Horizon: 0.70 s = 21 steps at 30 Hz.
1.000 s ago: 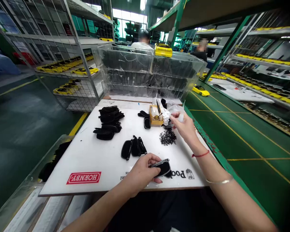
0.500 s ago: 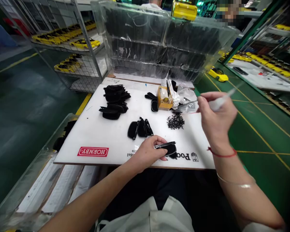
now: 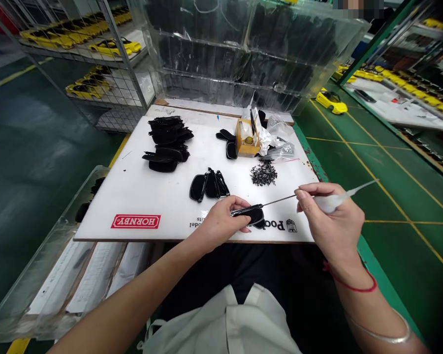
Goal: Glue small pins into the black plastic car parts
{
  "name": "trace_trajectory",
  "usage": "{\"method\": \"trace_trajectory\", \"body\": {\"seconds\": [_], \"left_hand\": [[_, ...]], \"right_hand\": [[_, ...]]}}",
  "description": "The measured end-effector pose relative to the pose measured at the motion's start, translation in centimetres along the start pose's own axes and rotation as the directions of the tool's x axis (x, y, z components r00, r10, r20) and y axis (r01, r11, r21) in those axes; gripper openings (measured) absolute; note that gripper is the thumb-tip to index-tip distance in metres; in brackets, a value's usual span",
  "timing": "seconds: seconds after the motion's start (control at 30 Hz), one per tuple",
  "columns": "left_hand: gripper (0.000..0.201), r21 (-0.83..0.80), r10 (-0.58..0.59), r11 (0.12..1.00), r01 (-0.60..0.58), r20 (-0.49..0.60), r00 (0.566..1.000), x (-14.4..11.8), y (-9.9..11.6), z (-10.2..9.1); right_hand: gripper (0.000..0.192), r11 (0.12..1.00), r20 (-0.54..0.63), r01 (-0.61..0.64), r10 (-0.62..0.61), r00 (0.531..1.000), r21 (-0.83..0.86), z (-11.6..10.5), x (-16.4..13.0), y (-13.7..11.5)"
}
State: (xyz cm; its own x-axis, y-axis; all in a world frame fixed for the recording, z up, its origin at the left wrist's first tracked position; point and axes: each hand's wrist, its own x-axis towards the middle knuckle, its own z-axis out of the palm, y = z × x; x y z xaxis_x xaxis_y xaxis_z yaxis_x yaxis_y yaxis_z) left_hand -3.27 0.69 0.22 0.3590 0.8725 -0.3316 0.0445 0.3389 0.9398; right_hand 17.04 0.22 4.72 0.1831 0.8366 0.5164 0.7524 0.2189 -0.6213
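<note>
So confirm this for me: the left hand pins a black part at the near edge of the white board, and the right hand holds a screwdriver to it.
Not a screwdriver. The head view shows the right hand holding a thin needle-tipped applicator, its tip at the black part. The left hand does pin it at the white board's near edge.

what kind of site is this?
Likely a toy or model car assembly floor: yellow model cars on wire racks, black parts on the white board, clear part bins.
</note>
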Motion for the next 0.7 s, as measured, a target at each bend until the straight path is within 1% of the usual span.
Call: {"method": "trace_trajectory", "body": {"seconds": [0.13, 0.3, 0.4, 0.7], "left_hand": [[0.024, 0.008, 0.016, 1.000, -0.016, 0.001, 1.000, 0.0, -0.1, 0.0], [0.024, 0.021, 0.037, 0.999, -0.037, -0.017, 0.999, 0.0, -0.3, 0.1], [0.023, 0.009, 0.038, 0.999, -0.038, -0.002, 0.999, 0.0, -0.3, 0.1], [0.024, -0.058, 0.054, 0.997, -0.053, 0.022, 0.998, -0.1, -0.1, 0.0]], "right_hand": [[0.014, 0.999, 0.018, 0.037, -0.037, 0.999, -0.021, 0.4, -0.1, 0.1], [0.014, 0.997, 0.002, 0.055, -0.055, 0.998, -0.049, -0.1, -0.4, -0.4], [0.013, 0.997, 0.003, 0.071, -0.071, 0.997, -0.043, -0.1, -0.6, -0.9], [0.011, 0.996, 0.053, 0.074, -0.071, 0.996, -0.055, 1.0, -0.9, -1.2]]}}
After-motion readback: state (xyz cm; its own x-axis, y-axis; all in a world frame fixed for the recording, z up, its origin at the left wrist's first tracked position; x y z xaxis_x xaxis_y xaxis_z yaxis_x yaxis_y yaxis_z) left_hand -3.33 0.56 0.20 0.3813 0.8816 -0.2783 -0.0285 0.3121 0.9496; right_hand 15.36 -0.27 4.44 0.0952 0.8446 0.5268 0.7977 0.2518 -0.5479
